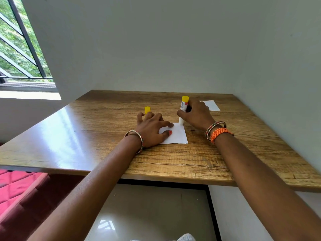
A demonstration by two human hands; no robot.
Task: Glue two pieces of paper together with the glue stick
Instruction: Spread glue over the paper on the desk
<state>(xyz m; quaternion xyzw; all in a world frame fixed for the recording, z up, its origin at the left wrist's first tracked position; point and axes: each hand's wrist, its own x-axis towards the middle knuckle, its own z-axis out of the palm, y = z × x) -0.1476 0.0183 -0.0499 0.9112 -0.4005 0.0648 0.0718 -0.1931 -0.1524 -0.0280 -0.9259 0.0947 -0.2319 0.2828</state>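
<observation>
So here the right hand (195, 113) has its fingers wrapped around the glue stick (183, 110), holding it upright with the glue end down on the far right corner of a small white paper (177, 134). The yellow base of the stick points up, and there's a label with a barcode on the white barrel.

The left hand (151, 127) is flat on the left part of that same paper, pinning it down against the worktop (86, 133). Its fingers are spread and mostly straight, not gripping anything; the thumb with an orange-red nail lies on the sheet and the index fingertip touches the sheet's far edge.

The yellow cap (147, 110) stands on the worktop just behind the left hand's fingers, partly hidden by them.

A second piece of white paper (211, 105) lies flat further back on the right, just past the right hand and partly covered by it. It's apart from the first sheet.

Both wrists have bangles, and the right wrist also has an orange braided band (219, 133). The worktop is wood grain, pushed into a corner of pale walls. A window with bars (20, 46) is off to the left with green leaves outside, and a red quilted cover (15, 185) shows below the worktop's left edge.
</observation>
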